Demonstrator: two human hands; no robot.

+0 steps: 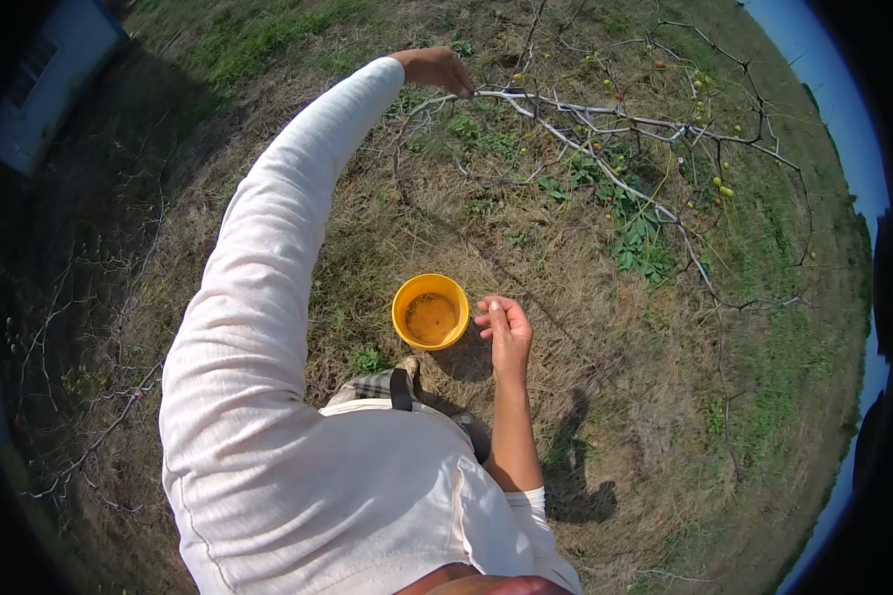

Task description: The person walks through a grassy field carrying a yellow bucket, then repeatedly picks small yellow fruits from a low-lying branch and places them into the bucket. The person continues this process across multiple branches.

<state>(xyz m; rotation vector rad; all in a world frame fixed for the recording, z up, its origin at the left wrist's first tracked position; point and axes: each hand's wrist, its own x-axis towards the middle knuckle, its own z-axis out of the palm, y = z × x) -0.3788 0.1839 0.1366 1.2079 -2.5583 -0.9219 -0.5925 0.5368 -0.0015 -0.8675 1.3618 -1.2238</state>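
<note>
My left hand [439,71] reaches far forward, its fingers closed on the tip end of a thorny grey branch [543,108]. Small round yellow-green and reddish fruits [722,190] hang along that branch towards the right. Lower down, my right hand [506,327] is raised with the fingers bent and the thumb near them; whether something small lies between them cannot be told. Just left of this hand stands a yellow plastic bucket [431,342], not touching it, with a brownish bottom and small dark bits inside.
Dry grass [551,275] and green weeds [640,238] cover the ground. More bare, thorny branches [111,424] spread at the left, a few with fruits. A pale building [59,82] stands at the upper left. The branches fan out to the right at the front.
</note>
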